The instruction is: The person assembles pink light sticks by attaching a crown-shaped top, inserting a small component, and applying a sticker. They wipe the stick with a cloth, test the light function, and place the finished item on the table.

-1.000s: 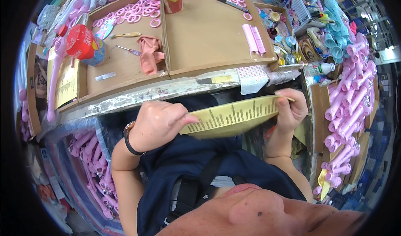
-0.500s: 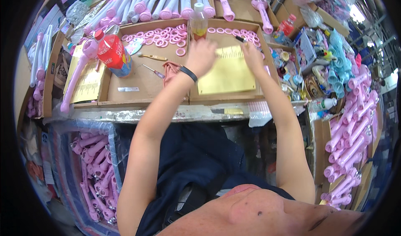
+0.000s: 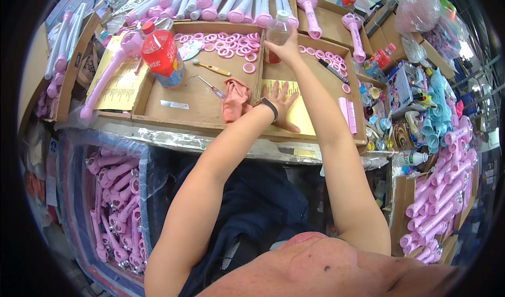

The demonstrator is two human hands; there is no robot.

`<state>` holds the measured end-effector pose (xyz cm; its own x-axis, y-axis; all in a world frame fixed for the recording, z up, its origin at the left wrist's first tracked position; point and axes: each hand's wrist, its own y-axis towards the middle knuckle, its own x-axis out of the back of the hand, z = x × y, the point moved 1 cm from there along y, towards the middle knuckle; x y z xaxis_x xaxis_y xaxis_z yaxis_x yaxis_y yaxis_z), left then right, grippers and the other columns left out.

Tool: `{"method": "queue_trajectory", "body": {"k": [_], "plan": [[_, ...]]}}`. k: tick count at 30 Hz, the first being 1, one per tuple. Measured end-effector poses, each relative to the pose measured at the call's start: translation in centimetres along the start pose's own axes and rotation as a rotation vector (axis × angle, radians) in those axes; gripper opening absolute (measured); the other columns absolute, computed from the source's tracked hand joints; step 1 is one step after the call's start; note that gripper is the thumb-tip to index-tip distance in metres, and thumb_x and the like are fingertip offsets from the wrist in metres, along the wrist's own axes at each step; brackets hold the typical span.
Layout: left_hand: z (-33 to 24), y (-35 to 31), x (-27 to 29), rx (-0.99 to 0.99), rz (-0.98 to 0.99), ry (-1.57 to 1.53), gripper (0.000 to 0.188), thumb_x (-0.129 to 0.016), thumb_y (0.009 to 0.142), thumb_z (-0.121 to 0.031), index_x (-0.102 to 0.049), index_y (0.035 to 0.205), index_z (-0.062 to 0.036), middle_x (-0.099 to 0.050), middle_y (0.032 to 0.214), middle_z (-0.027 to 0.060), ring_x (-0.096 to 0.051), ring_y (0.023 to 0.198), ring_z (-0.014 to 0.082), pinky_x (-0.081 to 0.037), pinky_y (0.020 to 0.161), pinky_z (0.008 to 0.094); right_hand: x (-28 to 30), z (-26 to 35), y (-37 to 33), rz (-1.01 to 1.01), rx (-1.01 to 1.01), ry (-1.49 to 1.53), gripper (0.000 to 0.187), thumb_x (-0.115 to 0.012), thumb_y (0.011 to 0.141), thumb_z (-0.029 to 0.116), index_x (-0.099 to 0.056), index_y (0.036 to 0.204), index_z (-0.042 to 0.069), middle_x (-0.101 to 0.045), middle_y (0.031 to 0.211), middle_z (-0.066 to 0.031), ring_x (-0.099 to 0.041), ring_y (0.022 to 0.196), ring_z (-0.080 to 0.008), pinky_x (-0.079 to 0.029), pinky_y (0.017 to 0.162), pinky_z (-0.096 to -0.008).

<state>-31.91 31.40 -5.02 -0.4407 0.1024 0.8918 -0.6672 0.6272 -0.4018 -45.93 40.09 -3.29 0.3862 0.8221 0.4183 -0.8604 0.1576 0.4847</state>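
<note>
The left hand (image 3: 280, 107) lies palm down, its fingers (image 3: 275, 90) spread wide and pressing on a yellow sheet (image 3: 303, 119) without gripping it. The sheet shows beneath and around these fingers, its bare part reaching out to their right, on the floor of a cardboard tray (image 3: 315, 60).

Farther out from the left fingers, the right hand (image 3: 284, 47) is partly open around a clear bottle (image 3: 279, 29), thumb on one side and fingers on the other. The bottle is upright between them; whether its base rests on anything cannot be told.

Just left of the left fingers is a crumpled salmon cloth (image 3: 236, 99), with a screwdriver (image 3: 216, 92) beyond it and a wooden-handled tool (image 3: 211, 68) farther out. Pink rings (image 3: 226, 45) lie left of the right fingers, and more are to their right, near a dark marker (image 3: 334, 72). Pink strips (image 3: 347, 114) lie to the right of the left fingers, past the sheet.
</note>
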Motion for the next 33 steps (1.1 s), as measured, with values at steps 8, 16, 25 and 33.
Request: {"method": "queue_trajectory", "body": {"k": [8,16,25,33], "plan": [[0.3,-0.2,-0.2,-0.022,-0.076,-0.06,0.122,-0.067,0.056,-0.075,-0.012,0.149,-0.0182,0.0,0.153,0.021,0.003,0.14,0.0435,-0.005,0.108,0.0636,9.1,-1.3,-3.6,-0.117,-0.168,0.212,0.08,-0.081,0.072,0.018,-0.032,0.131,-0.004,-0.056,0.116,-0.0111,-0.058,0.103,-0.0189,-0.047,0.086,-0.0302],[0.3,1.2,-0.4,-0.093,-0.205,0.095,0.122,-0.069,0.045,-0.079,-0.037,0.14,-0.009,-0.028,0.147,0.0226,-0.024,0.136,0.0396,-0.017,0.112,0.0511,16.0,-1.9,-12.5,-0.064,-0.099,-0.054,0.06,-0.076,0.073,0.006,-0.046,0.123,-0.004,-0.058,0.104,-0.0125,-0.057,0.094,-0.0208,-0.045,0.087,-0.0338],[6.1,-19.8,-1.7,-0.68,-0.966,-0.339,0.042,-0.069,0.08,-0.032,-0.056,0.115,-0.012,-0.058,0.108,0.0134,-0.059,0.089,0.0324,-0.049,0.073,0.0403,15.8,-0.7,-14.3,-0.007,0.043,-0.25,0.048,-0.068,0.084,0.016,-0.05,0.122,-0.007,-0.058,0.117,-0.0176,-0.057,0.106,-0.0242,-0.045,0.092,-0.0336],[21.9,-52.1,-23.1,1.109,-0.229,-0.673,0.045,-0.049,0.091,-0.043,-0.068,0.095,-0.0021,-0.066,0.089,0.0183,-0.063,0.077,0.0299,-0.05,0.071,0.0387,23.9,0.4,-20.3,-0.216,0.013,-0.609,0.047,-0.064,0.088,0.024,-0.052,0.12,-0.007,-0.058,0.112,-0.0233,-0.059,0.099,-0.0317,-0.049,0.085,-0.0398]]}}
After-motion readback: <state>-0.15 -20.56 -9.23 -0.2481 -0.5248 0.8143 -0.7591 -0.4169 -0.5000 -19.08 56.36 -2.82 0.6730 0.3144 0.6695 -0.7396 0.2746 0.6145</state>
